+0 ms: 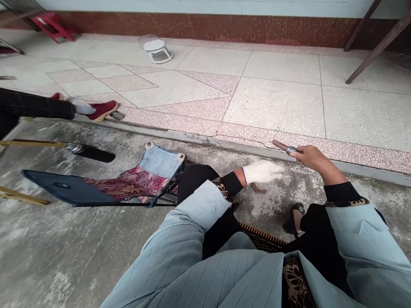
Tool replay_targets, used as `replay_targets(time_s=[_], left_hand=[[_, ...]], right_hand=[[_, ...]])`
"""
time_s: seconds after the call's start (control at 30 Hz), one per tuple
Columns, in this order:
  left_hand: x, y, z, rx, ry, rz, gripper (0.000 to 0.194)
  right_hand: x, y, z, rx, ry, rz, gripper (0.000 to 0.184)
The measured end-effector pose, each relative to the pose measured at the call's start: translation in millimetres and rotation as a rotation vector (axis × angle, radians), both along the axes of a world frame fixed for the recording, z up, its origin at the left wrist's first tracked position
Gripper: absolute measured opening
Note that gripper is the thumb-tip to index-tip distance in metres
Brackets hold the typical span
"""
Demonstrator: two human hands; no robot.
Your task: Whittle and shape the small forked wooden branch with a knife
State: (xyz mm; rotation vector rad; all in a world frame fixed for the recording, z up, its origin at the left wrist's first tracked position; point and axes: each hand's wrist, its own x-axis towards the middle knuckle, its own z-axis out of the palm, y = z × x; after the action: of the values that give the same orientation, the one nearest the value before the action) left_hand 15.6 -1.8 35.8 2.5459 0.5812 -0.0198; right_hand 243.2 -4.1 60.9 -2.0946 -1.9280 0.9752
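My left hand [262,172], in a white knitted glove, is over the concrete beside the step, its fingers closed together. Whatever they may hold is hidden. Just below the glove shows a curved brown strip [258,188]; whether it touches the hand I cannot tell. Bare and closed, my right hand [311,157] grips a short tool [281,144] with a brown, wood-like shaft pointing left and a rounded grey metal part at the fingers. Its exact kind is unclear. The tool is above the edge of the tiled step [272,109].
A folding chair [138,182] with patterned fabric stands left of my knee. Further left, another person's leg with a red shoe [102,110] rests by a grey metal object [116,115]. A small white stool [158,50], a red stool [54,25] and wooden legs [375,53] stand behind.
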Motion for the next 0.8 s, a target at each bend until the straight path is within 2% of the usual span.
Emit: replay_targets(time_s=[0.07, 0.1, 0.2, 0.27, 0.33, 0.47, 0.53, 0.6, 0.7, 0.8], left_hand=[[-3.1, 3.4, 6.8, 0.047, 0.033, 0.022, 0.031], [-5.1, 5.8, 9.8, 0.06, 0.04, 0.05, 0.03], [-10.7, 12.9, 14.8, 0.028, 0.027, 0.116, 0.028], [-12.8, 15.9, 14.1, -0.037, -0.026, 0.141, 0.028], [-13.2, 16.3, 11.3, -0.109, -0.087, 0.183, 0.029], [-10.4, 8.1, 3.9, -0.12, -0.029, 0.182, 0.034], [-8.4, 0.6, -0.1, -0.07, 0.017, 0.102, 0.034], [-7.0, -7.0, -3.0, -0.001, 0.017, 0.031, 0.034], [-7.1, -14.0, -1.8, 0.12, 0.012, -0.03, 0.034], [-10.3, -12.9, 6.0, 0.254, 0.042, -0.011, 0.032]], right_hand=[[-3.8, -0.1, -0.9, -0.084, -0.107, 0.131, 0.039], [-5.0, -1.5, 0.6, -0.173, -0.102, 0.216, 0.037], [-6.2, -8.4, 10.6, -0.526, 0.14, 0.513, 0.035], [-4.8, -13.6, 19.4, -0.636, 0.356, 0.617, 0.035], [-1.9, -18.4, 26.7, -0.548, 0.524, 0.554, 0.039], [3.6, -24.8, 27.4, -0.125, 0.725, 0.142, 0.044], [3.4, -24.7, 19.5, -0.021, 0.66, -0.009, 0.045], [0.9, -22.9, 8.7, 0.014, 0.463, -0.079, 0.046], [-4.8, -20.9, -5.6, 0.042, 0.101, -0.053, 0.044], [-9.6, -24.8, -11.3, -0.037, -0.088, 0.14, 0.037]])
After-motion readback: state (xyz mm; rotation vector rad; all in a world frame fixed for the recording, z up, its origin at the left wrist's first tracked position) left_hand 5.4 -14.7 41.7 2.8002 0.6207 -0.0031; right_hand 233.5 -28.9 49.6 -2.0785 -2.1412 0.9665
